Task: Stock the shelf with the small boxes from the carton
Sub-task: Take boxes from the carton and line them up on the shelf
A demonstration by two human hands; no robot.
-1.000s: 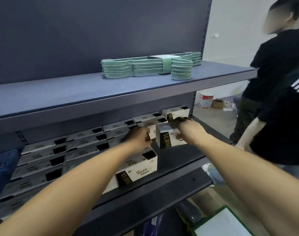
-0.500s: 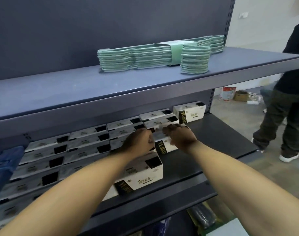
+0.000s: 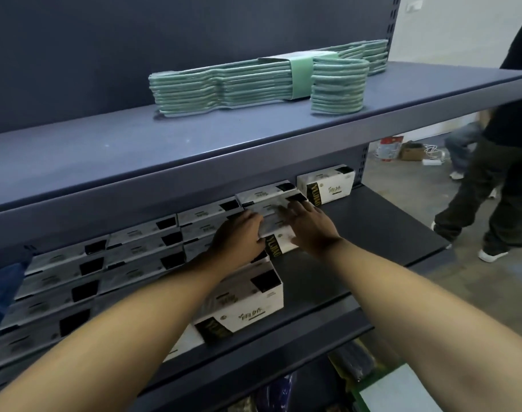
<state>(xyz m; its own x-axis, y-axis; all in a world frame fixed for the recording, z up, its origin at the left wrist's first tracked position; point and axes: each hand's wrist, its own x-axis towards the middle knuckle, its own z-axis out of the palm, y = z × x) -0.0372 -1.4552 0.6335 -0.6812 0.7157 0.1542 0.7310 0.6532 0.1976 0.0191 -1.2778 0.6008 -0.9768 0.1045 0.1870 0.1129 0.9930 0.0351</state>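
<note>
A small white box (image 3: pixel 280 243) with a black and gold end lies on the dark lower shelf (image 3: pixel 372 227), at the right end of a row of like boxes (image 3: pixel 140 251). My left hand (image 3: pixel 238 239) holds its left end, fingers over the top and thumb at the front. My right hand (image 3: pixel 310 227) presses flat on its top, fingers straight and spread. Another such box (image 3: pixel 247 304) lies nearer the shelf's front edge, and one (image 3: pixel 328 185) stands at the back right. No carton is in view.
A banded bundle of green hangers (image 3: pixel 238 87) lies on the upper shelf. A person in dark clothes (image 3: pixel 506 173) stands at the right on the concrete floor, near a paint bucket (image 3: pixel 389 147). Blue fabric (image 3: pixel 3 289) sits at the shelf's left end.
The box came down from above the shelf and now lies against the row. My right hand has flattened on its top. The person at the right has stepped farther away.
</note>
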